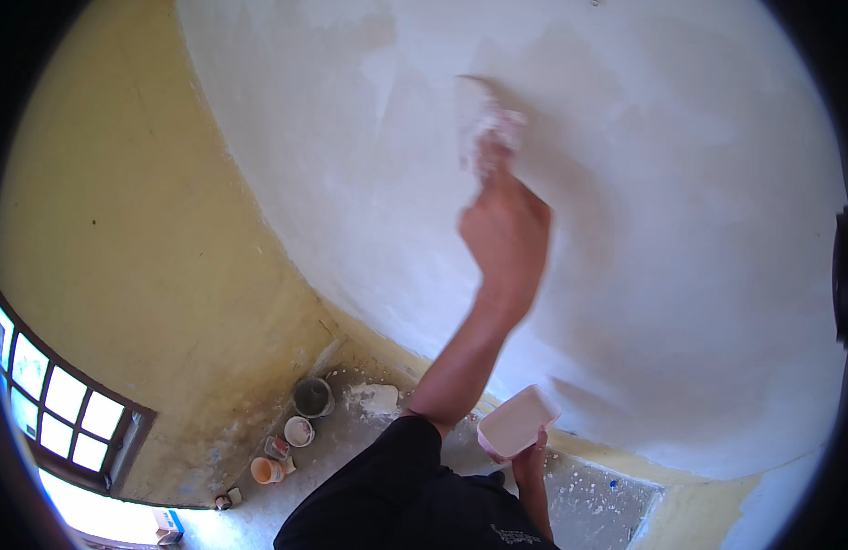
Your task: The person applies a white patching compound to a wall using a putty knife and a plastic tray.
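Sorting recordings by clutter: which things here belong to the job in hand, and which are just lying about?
In the job: spreading blade; pink tub; white-coated wall.

Apparently lying about: dark bucket; white pail; orange container; blue-and-white box.

The tray (516,423) is right of the buckets (298,432), the scraper (480,112) before the wall (681,229).

The white wall (662,119) at 2 o'clock looks smooth, matt and patchy. At 10 o'clock the yellow wall (149,202) is dull, rougher low down. Crusty white stuff coats the blurry tool (480,119) near 12. The tray (516,425) at 5 looks like smooth plastic. The black shirt (415,504) is matt cloth.
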`<action>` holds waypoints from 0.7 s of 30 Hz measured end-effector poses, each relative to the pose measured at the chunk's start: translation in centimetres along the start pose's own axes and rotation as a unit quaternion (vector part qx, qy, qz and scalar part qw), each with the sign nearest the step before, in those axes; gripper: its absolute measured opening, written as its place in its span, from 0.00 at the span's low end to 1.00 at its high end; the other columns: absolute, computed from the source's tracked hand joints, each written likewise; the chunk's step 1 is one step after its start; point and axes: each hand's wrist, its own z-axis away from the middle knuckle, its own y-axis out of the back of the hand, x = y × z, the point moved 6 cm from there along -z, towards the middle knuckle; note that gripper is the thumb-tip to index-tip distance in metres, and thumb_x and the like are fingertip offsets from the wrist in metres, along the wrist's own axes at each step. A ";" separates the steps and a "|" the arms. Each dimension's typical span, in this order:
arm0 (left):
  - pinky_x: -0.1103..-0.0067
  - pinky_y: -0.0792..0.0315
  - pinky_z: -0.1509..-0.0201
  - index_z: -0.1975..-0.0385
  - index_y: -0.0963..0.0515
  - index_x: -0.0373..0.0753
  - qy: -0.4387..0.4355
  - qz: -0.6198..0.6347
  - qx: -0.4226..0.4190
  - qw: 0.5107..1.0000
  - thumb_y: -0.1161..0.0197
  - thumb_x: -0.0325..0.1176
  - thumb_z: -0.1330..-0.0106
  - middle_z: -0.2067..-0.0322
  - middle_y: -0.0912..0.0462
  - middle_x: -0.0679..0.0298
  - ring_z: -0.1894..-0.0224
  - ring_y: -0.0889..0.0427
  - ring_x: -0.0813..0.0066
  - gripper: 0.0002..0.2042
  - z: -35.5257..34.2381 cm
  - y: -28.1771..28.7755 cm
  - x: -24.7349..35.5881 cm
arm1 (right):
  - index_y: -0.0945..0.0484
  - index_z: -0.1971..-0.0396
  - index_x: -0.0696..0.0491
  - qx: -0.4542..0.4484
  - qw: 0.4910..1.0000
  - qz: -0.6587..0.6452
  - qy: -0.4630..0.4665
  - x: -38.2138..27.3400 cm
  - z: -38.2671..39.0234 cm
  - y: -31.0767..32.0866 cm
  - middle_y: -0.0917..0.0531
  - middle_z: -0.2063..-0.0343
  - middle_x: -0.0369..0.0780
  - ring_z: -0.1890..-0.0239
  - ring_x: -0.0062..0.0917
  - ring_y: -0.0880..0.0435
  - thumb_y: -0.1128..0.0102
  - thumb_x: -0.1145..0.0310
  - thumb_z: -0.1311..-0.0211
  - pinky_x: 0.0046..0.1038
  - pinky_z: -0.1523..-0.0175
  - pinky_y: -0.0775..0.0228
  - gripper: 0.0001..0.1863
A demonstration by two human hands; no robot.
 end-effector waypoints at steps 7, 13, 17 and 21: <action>0.76 0.22 0.66 0.46 0.25 0.33 -0.063 0.162 -0.077 0.982 0.46 0.19 0.38 0.64 0.16 0.45 0.68 0.13 0.62 0.18 6.3 2.4 -0.2 | 0.44 0.33 0.52 -0.014 1.000 -0.007 0.010 0.1 -0.3 -0.3 0.32 0.38 0.39 0.35 0.33 0.34 0.56 0.46 0.30 0.40 0.32 0.43 0.33; 0.79 0.24 0.62 0.49 0.23 0.29 0.128 0.050 -0.042 0.990 0.47 0.20 0.33 0.61 0.16 0.45 0.63 0.14 0.64 0.14 6.5 3.4 -14.4 | 0.43 0.34 0.52 0.000 1.000 -0.010 0.018 -0.7 0.1 -0.7 0.32 0.38 0.39 0.35 0.33 0.34 0.55 0.46 0.30 0.39 0.32 0.43 0.33; 0.78 0.25 0.48 0.41 0.30 0.30 0.087 0.034 0.088 0.992 0.50 0.19 0.34 0.46 0.25 0.41 0.45 0.21 0.58 0.20 2.4 0.0 -24.0 | 0.43 0.34 0.52 -0.005 1.000 -0.008 0.003 0.3 -0.4 -0.5 0.31 0.39 0.40 0.35 0.33 0.33 0.55 0.46 0.30 0.39 0.32 0.42 0.33; 0.69 0.26 0.42 0.35 0.37 0.31 -0.040 -0.062 0.004 0.997 0.48 0.18 0.38 0.37 0.34 0.43 0.39 0.29 0.48 0.27 7.6 -5.8 -23.0 | 0.44 0.33 0.52 -0.032 0.999 0.005 0.013 -0.1 -1.0 0.3 0.32 0.38 0.40 0.35 0.34 0.34 0.55 0.45 0.30 0.40 0.32 0.42 0.34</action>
